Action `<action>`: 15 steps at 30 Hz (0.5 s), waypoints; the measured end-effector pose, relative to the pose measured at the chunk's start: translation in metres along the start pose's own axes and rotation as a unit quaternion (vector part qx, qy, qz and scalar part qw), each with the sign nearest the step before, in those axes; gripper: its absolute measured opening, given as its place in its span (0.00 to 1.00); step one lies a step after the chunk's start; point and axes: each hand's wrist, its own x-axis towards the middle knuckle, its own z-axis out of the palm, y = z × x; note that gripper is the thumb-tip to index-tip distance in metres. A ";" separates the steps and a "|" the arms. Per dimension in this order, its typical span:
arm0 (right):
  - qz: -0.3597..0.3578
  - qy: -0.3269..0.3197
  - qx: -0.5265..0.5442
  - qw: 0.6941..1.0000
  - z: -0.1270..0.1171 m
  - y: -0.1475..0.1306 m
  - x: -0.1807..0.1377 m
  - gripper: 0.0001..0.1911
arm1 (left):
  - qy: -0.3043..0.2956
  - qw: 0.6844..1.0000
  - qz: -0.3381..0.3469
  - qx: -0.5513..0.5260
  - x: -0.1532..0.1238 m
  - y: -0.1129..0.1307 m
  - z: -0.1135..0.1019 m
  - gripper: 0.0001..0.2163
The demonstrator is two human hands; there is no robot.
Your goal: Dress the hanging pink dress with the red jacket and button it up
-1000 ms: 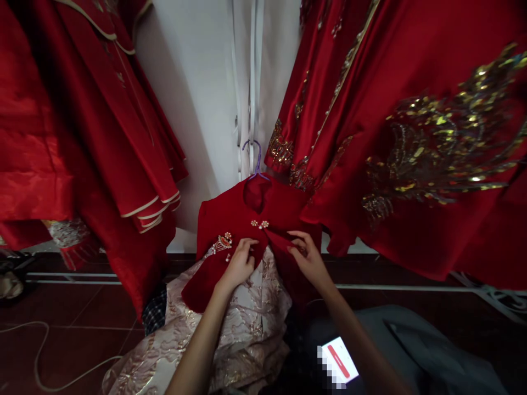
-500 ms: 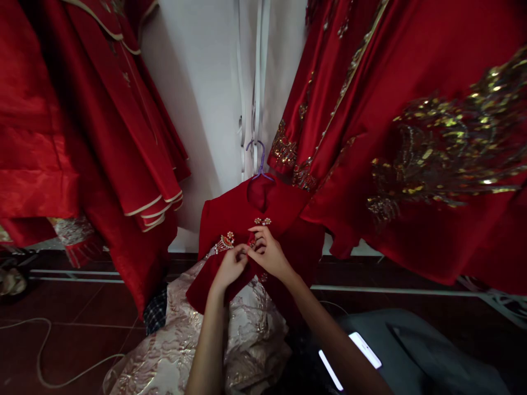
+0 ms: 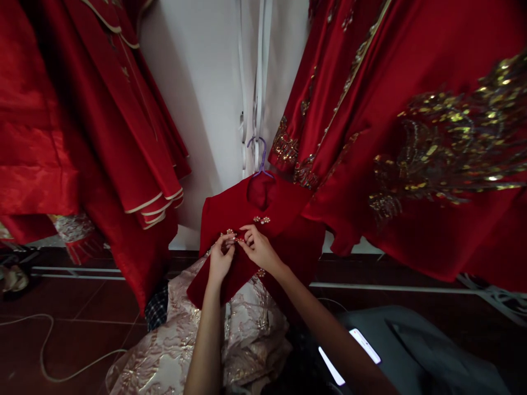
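The phone (image 3: 365, 346) at the lower right has a lit white screen with marks on it, too small to read. Past the right forearm's near edge, a second narrow strip of white light shows, its source hidden.

The red jacket (image 3: 294, 236) hangs from a purple hanger (image 3: 262, 158) in front of the white wall (image 3: 189, 82), below pale vertical straps (image 3: 259, 71). Its cloth is a deep, matte red, with a rounded neck opening. At the chest sits a flower-shaped clasp (image 3: 262, 220) in gold and pearly tones; a similar ornament (image 3: 261, 272) lies lower down, near the right wrist. Further beading shows in part beside the left fingers.

The left hand (image 3: 222, 255) and right hand (image 3: 258, 249) meet at the jacket's front, thumbs and fingertips pinched on it around a small fastening; which part each grips is too small to tell.

Pale brocade fabric (image 3: 255, 321) with a metallic, raised pattern lies below the jacket's hem. To the right hangs a red garment with gold sequin embroidery (image 3: 457, 142); to the left, red garments with cream piping (image 3: 135, 153).
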 end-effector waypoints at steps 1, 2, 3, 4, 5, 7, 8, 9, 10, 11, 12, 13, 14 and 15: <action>0.000 0.003 0.004 1.000 0.001 0.000 0.000 0.19 | 0.001 1.000 -0.004 -0.004 0.000 0.000 0.000 0.12; 0.001 0.005 0.004 1.000 0.002 0.000 0.000 0.19 | 0.003 1.000 -0.008 -0.008 0.000 0.000 0.000 0.12; 0.002 0.007 0.002 1.000 0.002 0.000 0.001 0.19 | 0.007 1.000 -0.010 -0.010 0.001 0.000 0.000 0.13; 0.001 0.009 -0.002 1.000 0.003 -0.001 0.001 0.19 | 0.015 1.000 -0.008 -0.007 0.001 0.000 0.000 0.13; 0.000 0.011 -0.007 1.000 0.004 -0.001 0.002 0.19 | 0.026 1.000 -0.001 0.000 0.001 0.000 0.000 0.14; -0.008 0.016 -0.017 1.000 0.005 -0.002 0.002 0.19 | 0.050 0.998 0.020 0.030 0.000 0.001 0.000 0.13; -0.011 0.019 -0.021 1.000 0.006 -0.002 0.002 0.18 | 0.060 0.997 0.030 0.050 0.000 0.002 -0.001 0.13; -0.013 0.024 -0.026 0.999 0.006 -0.003 0.002 0.18 | 0.067 0.995 0.037 0.069 0.000 0.003 -0.001 0.13; -0.015 0.028 -0.030 0.999 0.007 -0.003 0.001 0.17 | 0.071 0.993 0.043 0.087 -0.001 0.004 -0.002 0.12; -0.015 0.032 -0.035 0.999 0.008 -0.003 0.001 0.17 | 0.073 0.991 0.048 0.103 -0.002 0.006 -0.003 0.12; -0.015 0.035 -0.039 0.999 0.009 -0.003 0.000 0.17 | 0.073 0.989 0.052 0.117 -0.003 0.007 -0.004 0.12; -0.016 0.037 -0.043 0.998 0.010 -0.002 0.000 0.17 | 0.073 0.987 0.058 0.129 -0.003 0.008 -0.005 0.11; -0.016 0.038 -0.046 0.998 0.010 -0.002 0.000 0.17 | 0.074 0.985 0.063 0.139 -0.004 0.009 -0.006 0.11; -0.016 0.038 -0.049 0.998 0.011 -0.002 0.000 0.17 | 0.075 0.984 0.068 0.146 -0.004 0.010 -0.007 0.10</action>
